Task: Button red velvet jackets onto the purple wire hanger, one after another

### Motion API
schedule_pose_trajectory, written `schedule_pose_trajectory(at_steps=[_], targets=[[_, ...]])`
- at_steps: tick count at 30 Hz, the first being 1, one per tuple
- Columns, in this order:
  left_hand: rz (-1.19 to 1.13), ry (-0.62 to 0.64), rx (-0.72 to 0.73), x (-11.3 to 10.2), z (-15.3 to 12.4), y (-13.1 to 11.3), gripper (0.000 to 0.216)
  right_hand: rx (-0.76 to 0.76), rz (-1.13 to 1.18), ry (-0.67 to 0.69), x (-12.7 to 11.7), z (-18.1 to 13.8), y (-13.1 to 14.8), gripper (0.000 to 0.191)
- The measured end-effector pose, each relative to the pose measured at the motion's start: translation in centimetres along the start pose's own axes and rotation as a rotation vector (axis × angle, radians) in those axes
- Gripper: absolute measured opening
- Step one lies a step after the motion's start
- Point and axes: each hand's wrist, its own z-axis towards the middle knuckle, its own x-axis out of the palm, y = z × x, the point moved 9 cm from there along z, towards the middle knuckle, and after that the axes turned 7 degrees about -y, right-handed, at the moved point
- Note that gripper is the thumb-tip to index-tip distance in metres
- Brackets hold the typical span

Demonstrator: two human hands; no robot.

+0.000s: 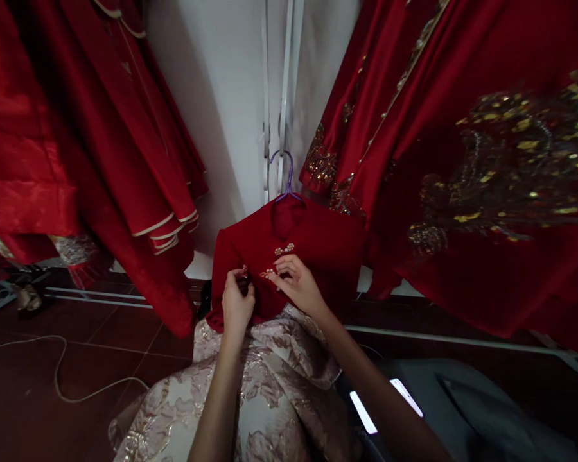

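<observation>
- Two hands at the red jacket (pixel 327 237): the left hand (pixel 237 303) curls by a small ornament (pixel 245 271), pinch unclear; the right hand (pixel 299 287) has its thumb at a beaded clasp (pixel 266 274), grip unclear.
- That clasp lies between them, nearer the right, long axis sideways.
- Jacket: matte cloth, on a thin purple hanger (pixel 289 172).
- Below its bottom edge: shiny, crumpled, leaf-patterned fabric (pixel 264 388).

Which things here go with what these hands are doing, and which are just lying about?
In the work:
left hand; right hand
red top
beaded clasps
purple hanger, at its collar
patterned fabric below, perhaps

Apparently just around:
red garments on the left
white cable
lit screen
</observation>
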Motion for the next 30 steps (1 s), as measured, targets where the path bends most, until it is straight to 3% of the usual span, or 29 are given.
schedule_pose_trajectory(at_steps=[4, 11, 18, 30], targets=[[-0.200, -0.078, -0.069, 1.0, 0.2, 1.7, 0.032, -0.047, -0.100, 0.013, 1.8, 0.4, -0.8, 0.023], [-0.435, -0.096, -0.194, 1.0, 0.3, 3.3, 0.027, -0.079, -0.190, -0.038, 2.6, 0.3, -1.8, 0.020], [-0.473, -0.118, -0.219, 1.0, 0.6, 3.5, 0.033, -0.108, -0.229, -0.060, 3.4, 0.9, -2.0, 0.018], [-0.389, -0.031, -0.150, 1.8, 2.2, 2.6, 0.028, -0.156, -0.296, -0.100, 3.3, 1.2, -2.7, 0.015]])
